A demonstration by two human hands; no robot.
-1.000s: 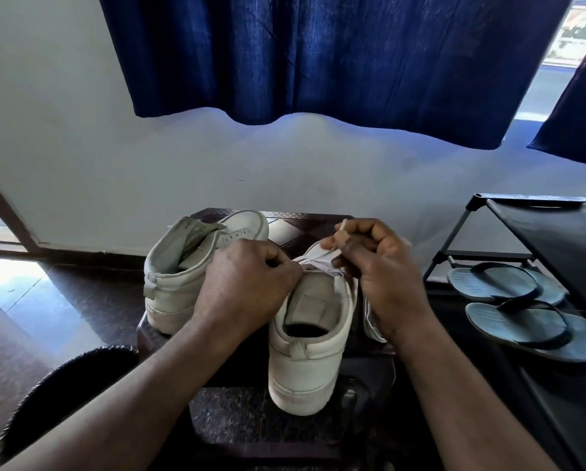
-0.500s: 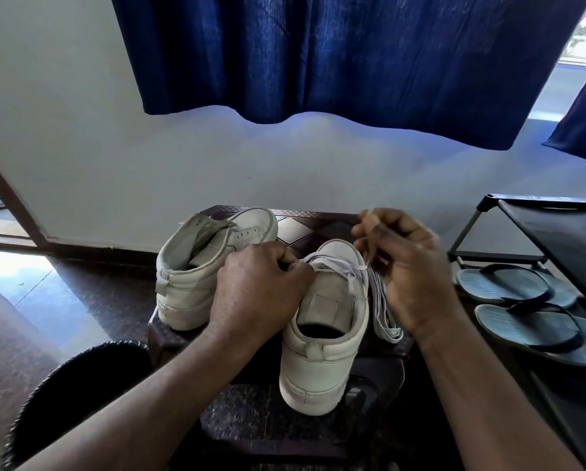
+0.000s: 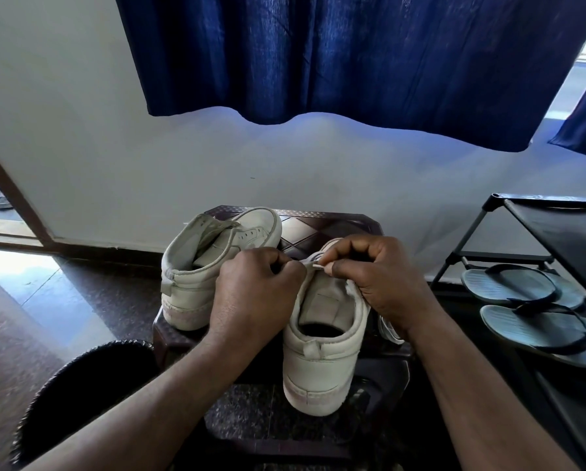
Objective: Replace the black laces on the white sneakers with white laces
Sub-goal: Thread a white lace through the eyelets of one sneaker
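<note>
Black and round, a ribbed-rimmed container (image 3: 81, 396) sits nearest, at the lower left beside the person's left forearm. Just beyond it a dark stool (image 3: 322, 229) with a diamond-patterned top carries both white sneakers. The near sneaker (image 3: 322, 355) stands heel toward the camera with its tongue raised. The left hand (image 3: 254, 290) rests against the left side of its upper, fingers curled in, thumb and forefinger closing on the white lace (image 3: 313, 263). The right hand (image 3: 379, 277) meets it over the tongue, with thumb and forefinger pinching the same lace and the other fingers curled above. More of the lace hangs in loops below the right wrist, against the shoe's right side.

The far sneaker (image 3: 216, 266) stands to the left and farther back, angled, touching the left hand's knuckle side; no lace shows in its eyelets. To the right, a black shoe rack (image 3: 556, 229) holds a pair of grey flip-flops (image 3: 522, 290) on a lower shelf. Behind everything rises a pale wall (image 3: 115, 147), with a deep blue curtain (image 3: 352, 62) hanging across its upper part.
</note>
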